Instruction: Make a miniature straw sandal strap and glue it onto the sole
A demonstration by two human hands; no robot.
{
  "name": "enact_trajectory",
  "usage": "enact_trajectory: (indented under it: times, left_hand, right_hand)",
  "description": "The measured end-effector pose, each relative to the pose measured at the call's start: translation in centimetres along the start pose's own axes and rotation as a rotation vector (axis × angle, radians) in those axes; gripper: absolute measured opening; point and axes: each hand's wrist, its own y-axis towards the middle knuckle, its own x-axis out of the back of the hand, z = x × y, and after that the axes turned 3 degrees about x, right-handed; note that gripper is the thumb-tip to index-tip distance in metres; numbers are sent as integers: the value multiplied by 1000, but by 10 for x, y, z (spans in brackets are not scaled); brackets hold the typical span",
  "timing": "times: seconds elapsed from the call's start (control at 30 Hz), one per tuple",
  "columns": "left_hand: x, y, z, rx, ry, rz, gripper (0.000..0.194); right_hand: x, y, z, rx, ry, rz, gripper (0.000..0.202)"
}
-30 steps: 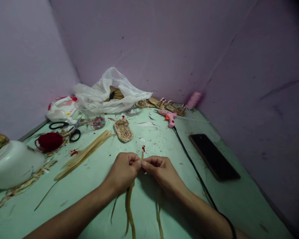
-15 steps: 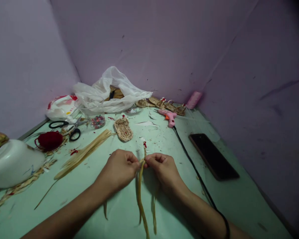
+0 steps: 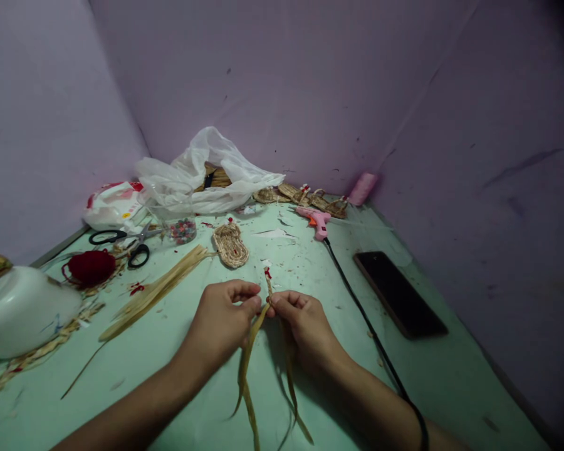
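My right hand pinches a thin straw braid between thumb and forefinger, just below its red-tied upper end. Loose straw strands hang from the pinch toward the near edge of the view, some passing beneath the right hand. Just left of the braid, my left hand has its forefinger and thumb apart, and the strands run close beside its fingertips. Its other fingers are curled and partly hidden. Beyond the hands lies a coiled straw sole shape with a red bead at its top.
A pink glue gun with a black cord and a dark phone lie to the right. Scissors, red yarn, a straw bundle and a white container are left. A plastic bag sits behind.
My left hand's thumb and forefinger have opened and moved slightly off the braid. The hanging strands have swung and spread apart. My right hand keeps its pinch. The view has shifted slightly.
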Motion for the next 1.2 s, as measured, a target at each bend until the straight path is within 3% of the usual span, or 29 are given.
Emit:
enact_trajectory:
  times: [0.1, 0.17, 0.43, 0.87, 1.07, 1.2]
  left_hand:
    - [3, 12, -1, 170, -222, 279, 11]
    - [3, 17, 3, 175, -245, 339, 14]
    - [9, 23, 8, 122, -102, 331, 15]
    - [7, 25, 9, 145, -165, 364, 17]
    - [4, 26, 14, -61, -36, 318, 16]
    - [0, 22, 16, -139, 16, 166, 15]
  right_hand:
    - [-2, -2, -1, 7, -1, 95, 22]
    - [-2, -2, -3, 29, 12, 150, 21]
    - [0, 1, -7, 109, -129, 98, 19]
    - [-3, 5, -7, 162, -189, 107, 22]
    - [-3, 4, -6, 216, -289, 77, 19]
    - [1, 5, -3, 285, -447, 79, 17]
